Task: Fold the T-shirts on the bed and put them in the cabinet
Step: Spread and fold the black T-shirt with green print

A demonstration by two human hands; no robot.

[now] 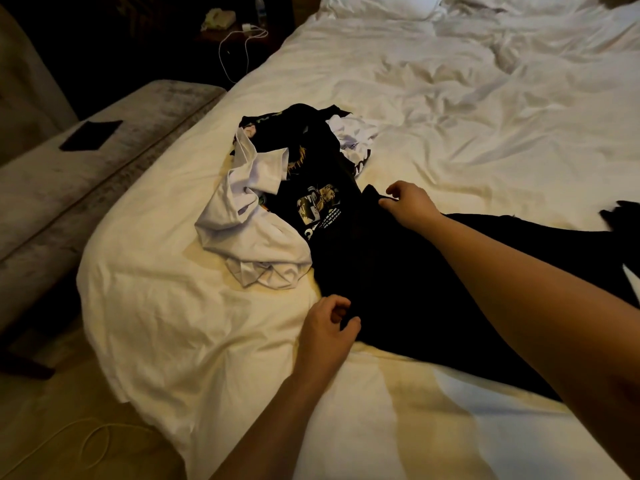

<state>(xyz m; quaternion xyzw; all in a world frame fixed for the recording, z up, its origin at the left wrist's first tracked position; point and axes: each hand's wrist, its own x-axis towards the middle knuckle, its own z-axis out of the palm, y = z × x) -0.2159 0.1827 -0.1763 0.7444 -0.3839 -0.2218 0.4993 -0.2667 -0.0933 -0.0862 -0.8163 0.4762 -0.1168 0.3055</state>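
A black T-shirt point(408, 289) lies spread across the near part of the white bed point(467, 133). My left hand point(329, 327) pinches its near left edge. My right hand point(408, 202) pinches its far edge, fingers curled on the fabric. Just beyond lies a heap of shirts: a crumpled white T-shirt point(249, 233), a black T-shirt with a printed graphic point(322, 206), and more black and white cloth point(349, 133) behind. No cabinet is in view.
A grey upholstered bench point(104, 161) with a dark flat object point(91, 135) runs along the bed's left side. A nightstand point(239, 32) with a white charger cable stands at the back. Pillows point(381, 5) lie at the bed's head. Dark cloth point(623, 216) shows at the right edge.
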